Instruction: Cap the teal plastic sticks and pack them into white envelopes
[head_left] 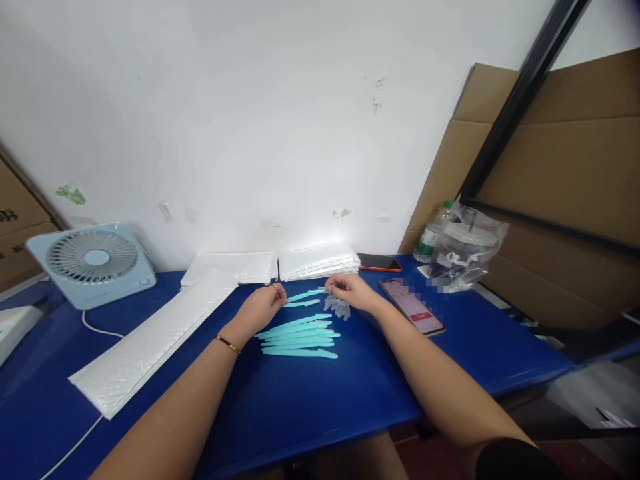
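My left hand pinches the handle end of a turquoise razor-like stick above the blue table. At the stick's other tip, my right hand has its fingers closed on a small translucent cap. Just below lies another turquoise stick. Several more turquoise sticks lie side by side nearer to me, their thin ends pointing right. A small heap of translucent caps rests under my right hand.
White padded envelopes and a second stack stand by the wall. One long envelope lies left, near a blue fan. Rightward are a lit phone, a dark phone, a bottle and a bagged cup.
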